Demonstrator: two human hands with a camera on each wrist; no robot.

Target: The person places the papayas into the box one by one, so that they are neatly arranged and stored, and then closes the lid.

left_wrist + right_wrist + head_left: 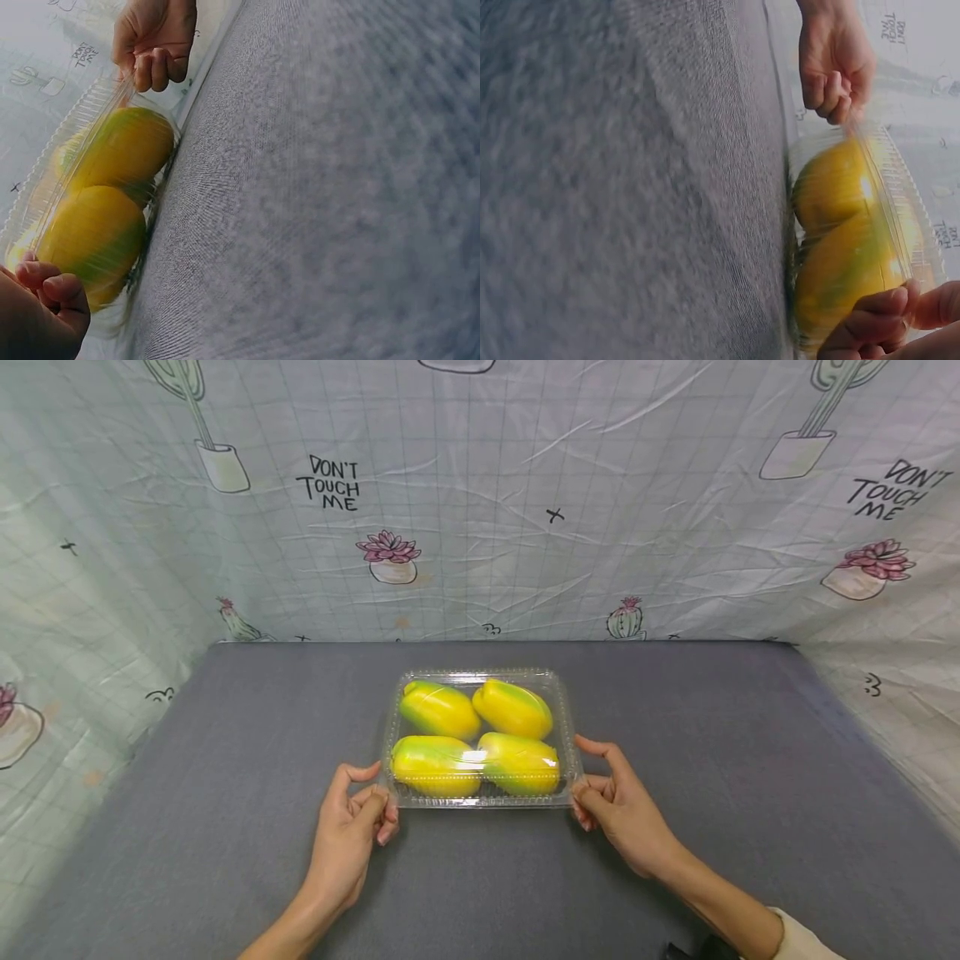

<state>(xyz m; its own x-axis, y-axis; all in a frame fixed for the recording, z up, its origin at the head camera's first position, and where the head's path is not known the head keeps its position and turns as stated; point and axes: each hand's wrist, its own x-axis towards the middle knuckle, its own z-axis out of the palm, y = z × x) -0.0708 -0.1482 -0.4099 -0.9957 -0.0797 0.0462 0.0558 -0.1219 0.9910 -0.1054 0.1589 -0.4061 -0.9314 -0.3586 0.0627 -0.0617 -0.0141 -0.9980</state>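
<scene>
A clear plastic clamshell container [483, 802] with its lid down lies on the grey table. Several yellow-green mangoes [437, 766] sit inside it in two rows, seen through the lid. At the near left corner, my left hand [351, 831] pinches the container's rim between thumb and curled fingers. My right hand [626, 814] pinches the rim at the near right corner, its index finger extended along the side. Both wrist views show the thumbs and fingers at the rim, with mangoes [94, 232] just behind the clear wall.
Dark grey cloth covers the table [712, 752] around the container. A pale sheet printed with cacti [626, 618] and lettering hangs along the back and both sides. A small black object [712, 949] shows at the bottom edge near the right forearm.
</scene>
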